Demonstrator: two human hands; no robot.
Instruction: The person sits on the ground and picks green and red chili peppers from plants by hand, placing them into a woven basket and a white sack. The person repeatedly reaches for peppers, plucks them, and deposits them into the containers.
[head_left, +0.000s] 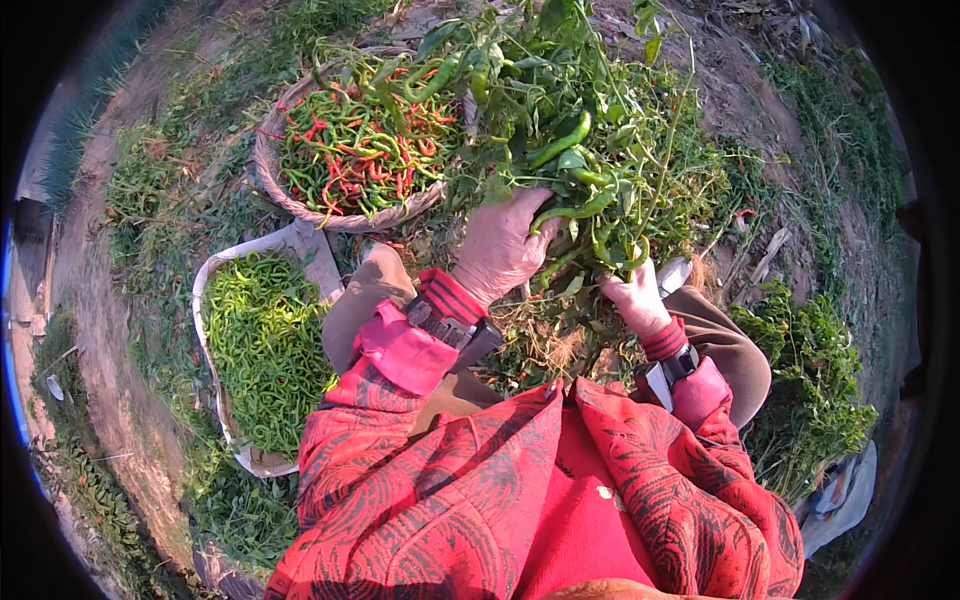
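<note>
A leafy pepper plant (525, 97) with long green chili peppers (562, 142) stands upright before me, between and above my hands. My left hand (506, 240) reaches into its foliage beside the hanging peppers; leaves and a pepper cover its fingertips, so its grasp is unclear. My right hand (636, 298) is closed around the lower stem of the plant, just under a curled green pepper. To the left of the plant, a round woven basket (274, 184) holds red and green chilies. Nearer me on the left, a white-rimmed container (201, 300) is filled with small green chilies.
Cut pepper plants (806, 375) lie in a heap at my right, with a pale plastic bag (847, 499) below them. More foliage and dry leaves cover the ground around the basket. My bent knees flank the plant's base.
</note>
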